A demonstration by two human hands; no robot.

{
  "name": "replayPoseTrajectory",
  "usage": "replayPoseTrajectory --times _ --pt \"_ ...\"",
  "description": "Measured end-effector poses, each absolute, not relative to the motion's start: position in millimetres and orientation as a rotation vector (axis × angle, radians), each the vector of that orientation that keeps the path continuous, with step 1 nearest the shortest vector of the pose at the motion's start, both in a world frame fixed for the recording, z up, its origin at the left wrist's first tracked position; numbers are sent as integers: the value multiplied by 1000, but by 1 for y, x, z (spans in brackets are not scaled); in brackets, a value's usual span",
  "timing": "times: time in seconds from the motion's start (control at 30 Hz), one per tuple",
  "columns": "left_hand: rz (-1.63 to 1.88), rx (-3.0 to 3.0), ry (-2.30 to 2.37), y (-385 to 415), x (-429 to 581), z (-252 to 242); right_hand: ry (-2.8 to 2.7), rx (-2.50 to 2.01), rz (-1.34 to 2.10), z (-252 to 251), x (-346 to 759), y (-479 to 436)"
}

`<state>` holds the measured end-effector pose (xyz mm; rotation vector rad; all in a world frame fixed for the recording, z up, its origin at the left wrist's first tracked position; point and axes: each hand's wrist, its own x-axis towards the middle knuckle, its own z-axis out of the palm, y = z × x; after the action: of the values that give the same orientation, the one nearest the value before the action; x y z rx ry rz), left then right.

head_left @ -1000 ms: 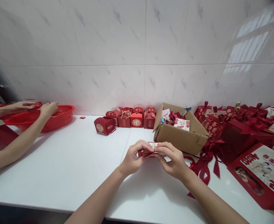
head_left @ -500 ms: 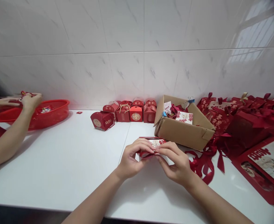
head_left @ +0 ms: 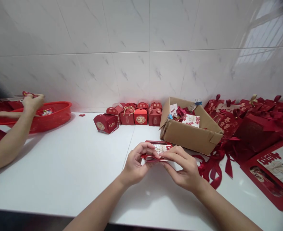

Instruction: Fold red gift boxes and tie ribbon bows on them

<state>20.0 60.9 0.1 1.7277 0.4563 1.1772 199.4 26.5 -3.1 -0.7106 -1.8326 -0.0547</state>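
A small red gift box [head_left: 161, 148] with a white printed card on its face is between my two hands, just above the table. My left hand [head_left: 139, 162] is closed around its left side, thumb below and fingers over the top edge. From the right, my right hand [head_left: 182, 165] pinches the near edge, its index finger on the card and thumb underneath. The fingertips of both hands almost meet at the middle of that edge. My fingers hide much of the box's near side.
Several small red boxes [head_left: 141, 116] stand by the tiled wall. An open cardboard box [head_left: 191, 136] holds cards and ribbon. Red ribbons [head_left: 213, 171] and red gift bags [head_left: 254, 128] fill the right. At left, a co-worker's hand [head_left: 33, 102] is over a red plastic basin [head_left: 62, 112].
My left fingers have lifted and curled a little on the box edge, showing more of the card. The co-worker's far hand has moved left, toward the red boxes there.
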Motion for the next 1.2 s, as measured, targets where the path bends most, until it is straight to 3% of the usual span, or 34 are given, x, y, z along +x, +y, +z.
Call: replayPoseTrajectory --times 0.8,1.2 --pt "1206 1620 502 59 23 5 -1802 -691 -194 -7 195 25" --pt "1368 1972 582 66 11 22 -1735 -848 265 -24 210 54"
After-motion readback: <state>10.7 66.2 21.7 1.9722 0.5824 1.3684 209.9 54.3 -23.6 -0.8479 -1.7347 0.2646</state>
